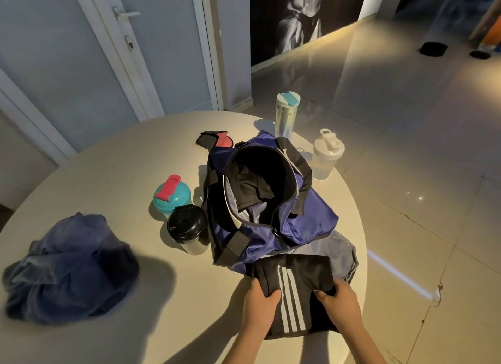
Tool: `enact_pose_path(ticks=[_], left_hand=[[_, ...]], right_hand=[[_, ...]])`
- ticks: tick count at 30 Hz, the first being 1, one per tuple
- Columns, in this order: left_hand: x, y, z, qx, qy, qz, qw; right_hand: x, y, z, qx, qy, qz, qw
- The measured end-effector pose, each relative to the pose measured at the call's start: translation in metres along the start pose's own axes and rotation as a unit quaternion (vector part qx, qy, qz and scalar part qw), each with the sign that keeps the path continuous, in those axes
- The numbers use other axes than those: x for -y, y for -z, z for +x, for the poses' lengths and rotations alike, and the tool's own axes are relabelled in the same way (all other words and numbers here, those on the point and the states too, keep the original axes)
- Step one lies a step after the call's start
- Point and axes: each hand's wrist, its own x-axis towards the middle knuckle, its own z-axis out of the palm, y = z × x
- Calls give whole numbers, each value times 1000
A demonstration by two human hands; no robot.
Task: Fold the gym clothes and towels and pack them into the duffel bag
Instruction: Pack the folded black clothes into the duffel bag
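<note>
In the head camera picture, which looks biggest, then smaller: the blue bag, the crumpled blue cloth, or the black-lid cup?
1. Blue duffel bag, about tied with
2. crumpled blue cloth: similar spread, and the cloth is nearer the camera, so unsure.
3. Black-lid cup, clearly smallest.

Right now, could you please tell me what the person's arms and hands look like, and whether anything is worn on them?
Both forearms are bare: no sleeves show in the picture. The left hand and right hand wear no gloves, and no rings, watch or bracelets are visible. No markings can be seen on them.

Round pale table; glossy tiled floor; white door; dark wall poster.
</note>
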Motion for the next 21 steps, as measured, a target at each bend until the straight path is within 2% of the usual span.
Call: enact_pose_path(ticks=[4, 8, 13, 15, 18, 21], left_hand=[[-23, 3, -20, 9, -42, -28, 999], [-62, 16, -46, 12, -144, -90, 985], [-110, 46, -53, 37, -185, -191, 963], [-124, 58, -50, 50, -202, -218, 953], [-137, 78, -40, 71, -206, -238, 947], [-139, 91, -21, 77, -225, -167, 957]], right_hand=[[22, 9, -24, -27, 40, 82, 995], [55, 25, -40, -47, 104, 112, 987], [110, 54, -48, -12, 156, 248, 956], [129, 62, -43, 2, 178, 234, 956], [152, 68, -28, -32, 203, 182, 962], [173, 75, -9, -69, 220, 135, 964]])
